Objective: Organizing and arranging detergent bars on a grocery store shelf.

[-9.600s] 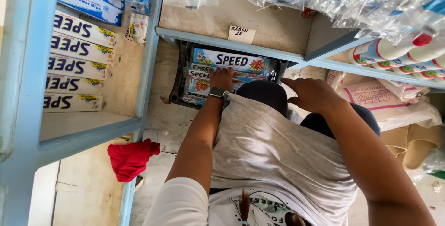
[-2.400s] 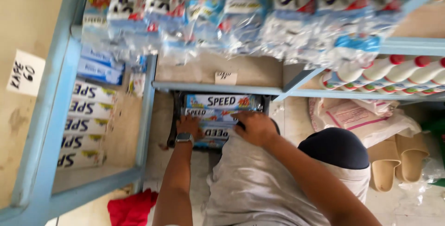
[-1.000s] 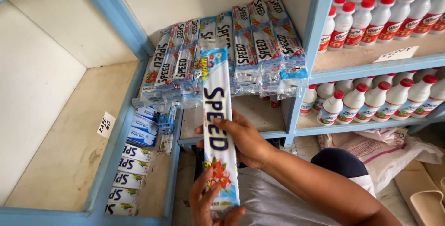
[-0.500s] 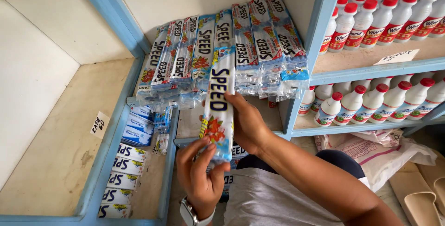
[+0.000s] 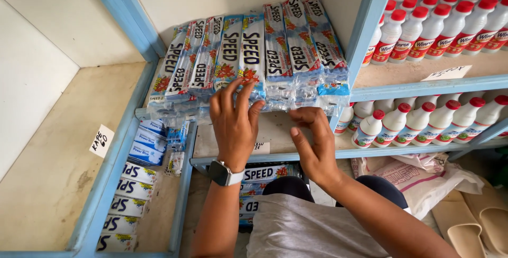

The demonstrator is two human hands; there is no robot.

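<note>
A row of long blue-and-white packs in clear wrap [image 5: 286, 51] lies side by side on a light-blue shelf [image 5: 275, 155]. My left hand [image 5: 233, 125], with a watch on its wrist, has its fingers spread against the near end of one pack [image 5: 251, 51] in the middle of the row. To its right, my right hand [image 5: 312, 141] touches the loose clear wrap at the front of the neighbouring packs with its fingertips. Neither hand closes around anything.
White bottles with red caps [image 5: 434, 22] fill two shelves on the right. Small blue-and-white boxes [image 5: 132, 189] are stacked at lower left. More packs sit in a dark crate [image 5: 264, 176] below. A sack [image 5: 423, 176] and beige sandals [image 5: 476, 226] lie at lower right.
The pack held upright in both hands half a second ago now lies in the row on the shelf. My left hand rose to its near end; my right hand let go.
</note>
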